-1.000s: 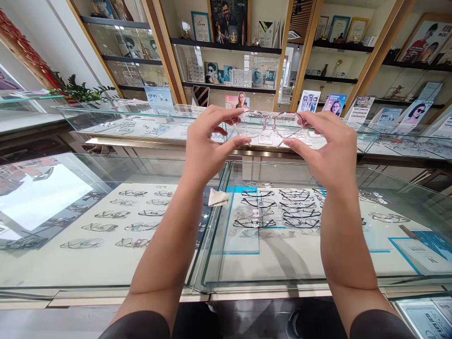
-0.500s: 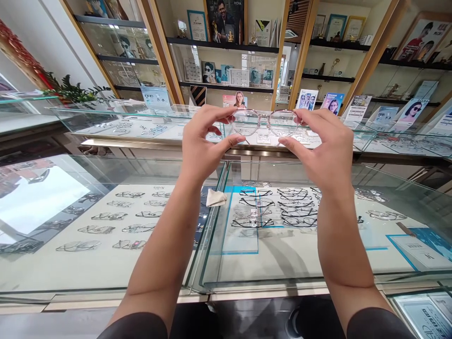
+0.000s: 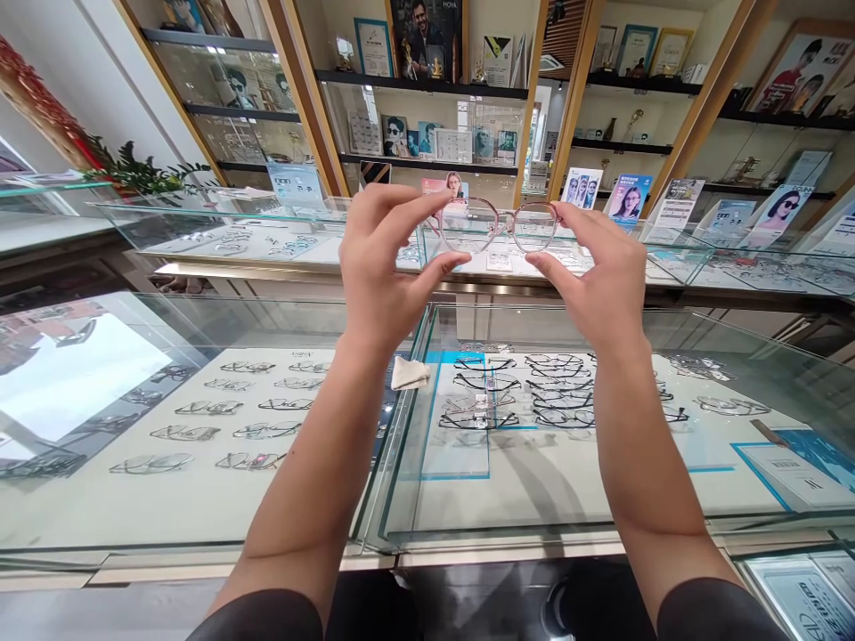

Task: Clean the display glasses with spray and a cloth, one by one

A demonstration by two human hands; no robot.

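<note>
A pair of thin-framed, reddish eyeglasses (image 3: pixel 504 219) is held up in front of me, above the glass cases. My left hand (image 3: pixel 394 258) grips its left side between thumb and fingers. My right hand (image 3: pixel 598 267) pinches the rim at the right end. Through the clear lenses, the far counter shows. The temples are hard to make out. Below, near my left wrist, a folded beige cloth (image 3: pixel 410 374) lies on the glass where two cases meet.
Glass display cases (image 3: pixel 468 534) with rows of eyeglasses (image 3: pixel 565 417) stretch below my arms. Behind them is another glass counter (image 3: pixel 267 258) with standing cards (image 3: pixel 628 200). Wooden shelves (image 3: pixel 420 85) with pictures line the back; a green plant (image 3: pixel 143 169) stands left.
The eyeglasses have turned and tilted slightly, with the left lens looking larger. My right hand has moved a little left, and the fingers of my left hand have shifted upward.
</note>
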